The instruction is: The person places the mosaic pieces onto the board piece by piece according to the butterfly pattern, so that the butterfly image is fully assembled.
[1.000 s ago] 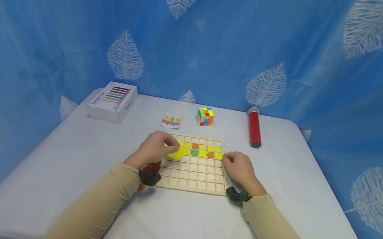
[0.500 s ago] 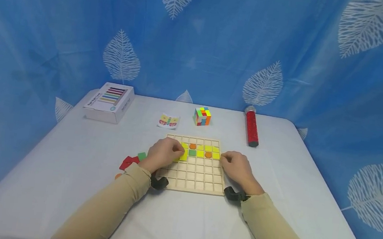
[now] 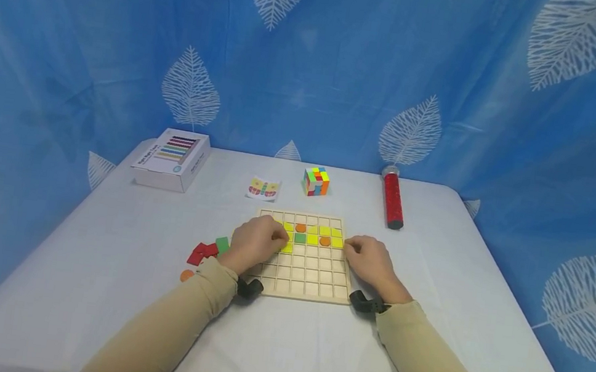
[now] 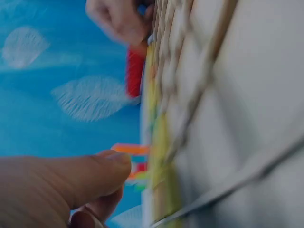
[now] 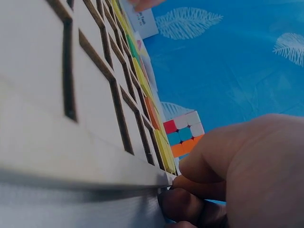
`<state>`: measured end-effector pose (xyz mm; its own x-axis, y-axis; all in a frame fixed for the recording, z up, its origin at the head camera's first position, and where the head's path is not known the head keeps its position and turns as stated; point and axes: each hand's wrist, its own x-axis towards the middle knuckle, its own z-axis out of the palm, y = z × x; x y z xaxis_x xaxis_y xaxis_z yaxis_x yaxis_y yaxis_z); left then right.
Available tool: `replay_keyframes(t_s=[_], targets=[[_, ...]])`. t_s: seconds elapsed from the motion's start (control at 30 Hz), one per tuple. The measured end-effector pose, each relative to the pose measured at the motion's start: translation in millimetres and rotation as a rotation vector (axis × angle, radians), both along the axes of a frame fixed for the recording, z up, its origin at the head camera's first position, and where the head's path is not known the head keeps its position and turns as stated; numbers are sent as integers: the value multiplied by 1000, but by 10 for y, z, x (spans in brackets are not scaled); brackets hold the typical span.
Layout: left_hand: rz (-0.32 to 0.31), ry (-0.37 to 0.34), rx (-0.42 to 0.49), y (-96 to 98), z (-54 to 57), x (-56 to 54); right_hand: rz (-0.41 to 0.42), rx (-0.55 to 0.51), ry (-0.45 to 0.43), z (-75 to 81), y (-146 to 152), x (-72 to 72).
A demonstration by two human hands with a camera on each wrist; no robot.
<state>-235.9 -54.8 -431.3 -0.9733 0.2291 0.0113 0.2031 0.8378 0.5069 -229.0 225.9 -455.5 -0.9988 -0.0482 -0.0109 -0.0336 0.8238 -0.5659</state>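
Note:
A wooden grid board (image 3: 296,288) lies on the white table, with yellow tiles (image 3: 337,242), a green tile (image 3: 299,238) and orange discs (image 3: 301,228) in its far rows. My left hand (image 3: 258,240) is over the board's left part, fingertips close over a yellow tile (image 3: 287,247). In the left wrist view its thumb (image 4: 107,166) meets the curled fingers; I cannot tell whether a piece is between them. My right hand (image 3: 372,262) grips the board's right edge, seen in the right wrist view with the thumb (image 5: 204,154) at the rim and fingers curled below.
Left of the board lie red tiles (image 3: 203,253), a green tile (image 3: 222,244) and an orange disc (image 3: 186,275). Behind it are a butterfly pattern card (image 3: 263,188) and a puzzle cube (image 3: 316,181). A white box (image 3: 171,160) and a red tube (image 3: 394,199) stand farther back.
My left hand has moved right over the board, uncovering the loose red and green tiles. The yellow pieces under it look shifted right. My right hand stays at the board's edge.

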Motion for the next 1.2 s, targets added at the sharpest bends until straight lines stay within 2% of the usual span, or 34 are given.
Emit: replay_keyframes(t_s=[0.1, 0.23, 0.33, 0.43, 0.57, 0.73, 1.0, 1.2], targets=[[71, -13, 48, -223, 101, -15, -1, -1, -7, -12, 1, -8], [127, -77, 62, -710, 186, -38, -4, -1, -11, -6, -7, -12], [138, -165, 41, -1039, 149, -17, -5, 0, -12, -3, -13, -18], [137, -241, 45, -1220, 68, 22, -11, 3, -7, 7, -9, -20], [155, -259, 80, -1271, -24, 50, -6, 7, -2, 22, -4, -16], [178, -264, 76, -1233, -67, 47, -1, 15, -9, 17, 0, -4], [158, -250, 49, -1287, -56, 34, 6, 7, 10, 27, -3, 8], [174, -261, 55, -1316, -70, 39, 10, 24, 18, 15, -13, -6]])
